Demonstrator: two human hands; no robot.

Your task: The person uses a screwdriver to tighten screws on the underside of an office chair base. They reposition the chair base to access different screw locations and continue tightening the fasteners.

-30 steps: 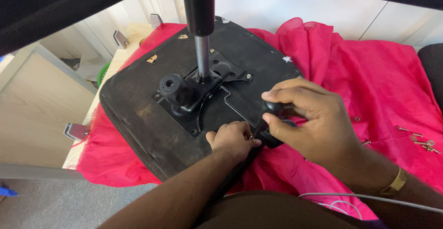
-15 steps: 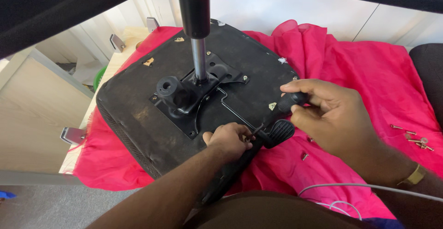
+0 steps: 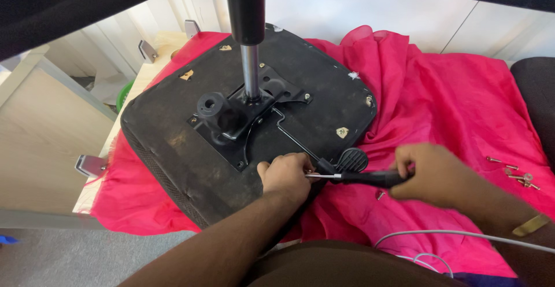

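head view: upturned black office chair seat [image 3: 191, 142] lies underside-up on a pink cloth [image 3: 462, 113], which is spread over what looks like a pale wooden desk [image 3: 40, 131]. black metal tilt mechanism plate [image 3: 243, 119] sits on the seat's middle, gas lift cylinder [image 3: 245, 26] standing up out of it. adjustment lever with its black paddle knob [image 3: 351, 159] sticks out toward the near right edge of the seat.

left hand [image 3: 284, 176] rests on the seat's near edge, grip clenched around the metal tip end of a screwdriver [image 3: 358, 177], steadying it right by the plate's corner. right hand [image 3: 430, 174] has its grip clenched on the screwdriver's black handle, tool lying almost flat across the cloth.

progress, as a judgement: plate looks seated and the cylinder is in, so the mechanism seems mostly mounted; fastening at the near corner looks to be the step in hand. loose screws [image 3: 514, 171] lie on the cloth well apart to the right, so some hardware looks left over. cannot tell how many plate screws are in. white cable [image 3: 439, 238] runs across the cloth near the lap.
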